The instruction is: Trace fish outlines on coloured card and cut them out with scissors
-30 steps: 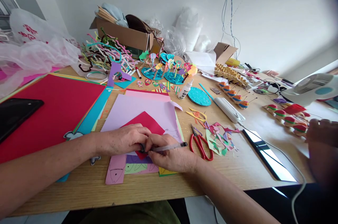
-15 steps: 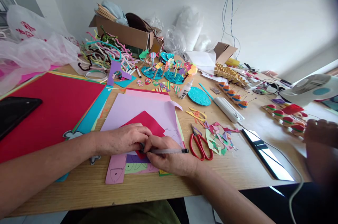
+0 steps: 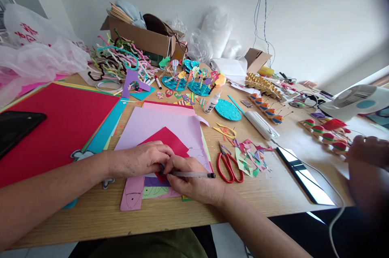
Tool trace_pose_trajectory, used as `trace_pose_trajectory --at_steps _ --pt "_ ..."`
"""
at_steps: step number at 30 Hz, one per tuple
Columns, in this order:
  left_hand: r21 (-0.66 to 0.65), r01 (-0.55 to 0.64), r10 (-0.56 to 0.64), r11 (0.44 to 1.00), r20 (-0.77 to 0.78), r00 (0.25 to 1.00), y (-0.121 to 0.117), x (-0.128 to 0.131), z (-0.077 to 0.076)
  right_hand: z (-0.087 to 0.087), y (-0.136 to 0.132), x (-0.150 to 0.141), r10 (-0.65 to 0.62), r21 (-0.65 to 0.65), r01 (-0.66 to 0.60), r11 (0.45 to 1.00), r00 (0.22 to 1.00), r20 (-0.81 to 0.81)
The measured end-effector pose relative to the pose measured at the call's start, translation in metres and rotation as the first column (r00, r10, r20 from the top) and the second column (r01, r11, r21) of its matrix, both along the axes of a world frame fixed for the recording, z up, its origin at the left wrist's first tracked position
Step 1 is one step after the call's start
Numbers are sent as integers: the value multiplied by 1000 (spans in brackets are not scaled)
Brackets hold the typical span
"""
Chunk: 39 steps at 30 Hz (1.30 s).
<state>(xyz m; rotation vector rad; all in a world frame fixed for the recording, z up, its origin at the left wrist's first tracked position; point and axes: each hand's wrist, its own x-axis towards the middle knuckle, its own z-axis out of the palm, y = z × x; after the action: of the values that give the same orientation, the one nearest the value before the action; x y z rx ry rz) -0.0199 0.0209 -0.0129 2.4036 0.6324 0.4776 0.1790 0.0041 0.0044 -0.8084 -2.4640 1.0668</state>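
Observation:
My right hand point(image 3: 194, 183) grips a pen point(image 3: 193, 174) with a pale, see-through barrel and a black end that points right. Its fingers meet those of my left hand point(image 3: 146, 157) over a piece of red paper point(image 3: 170, 140). My left fingers are closed at a small dark thing point(image 3: 162, 167), mostly hidden between the two hands. Beneath the red paper lies a lilac sheet point(image 3: 136, 128) with faint line drawings. Pink paper point(image 3: 131, 199) with a drawn fish and a green strip point(image 3: 154, 192) with fish outlines stick out near the table's front edge.
Red-handled scissors point(image 3: 229, 166) and paper scraps point(image 3: 251, 154) lie right of my hands. Behind stand a glue bottle point(image 3: 212, 103) and a blue disc point(image 3: 227, 110). Large red sheets point(image 3: 69, 120) bear a black phone point(image 3: 21, 128) at left. Another person's hand point(image 3: 369, 152) is at far right.
The whole view has shifted slightly. My hands keep nearly the same place on the red paper, and the pen has tilted a little flatter.

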Motion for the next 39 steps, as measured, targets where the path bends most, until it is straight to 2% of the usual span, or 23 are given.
trace_pose_trajectory --at_steps 15,18,21,23,34,39 --pt "-15 7 -7 1000 -5 1000 0 1 4 0 -3 -3 -44 48 42 998 998 41" --pt "-5 6 -6 1000 -15 1000 1 1 3 0 -2 -1 -41 -1 41 999 999 0" --pt "10 -1 2 1000 -30 1000 1 1 3 0 -1 2 -72 -126 59 990 992 -106" --pt "15 1 0 1000 -40 999 0 0 3 0 0 3 -86 -162 63 985 987 -138" --pt "0 13 -13 1000 -48 999 3 0 0 1 1 2 -40 -39 39 998 998 -45" --pt "-15 8 -9 1000 -50 999 1 0 2 0 -1 2 -24 -21 23 1000 998 -63"
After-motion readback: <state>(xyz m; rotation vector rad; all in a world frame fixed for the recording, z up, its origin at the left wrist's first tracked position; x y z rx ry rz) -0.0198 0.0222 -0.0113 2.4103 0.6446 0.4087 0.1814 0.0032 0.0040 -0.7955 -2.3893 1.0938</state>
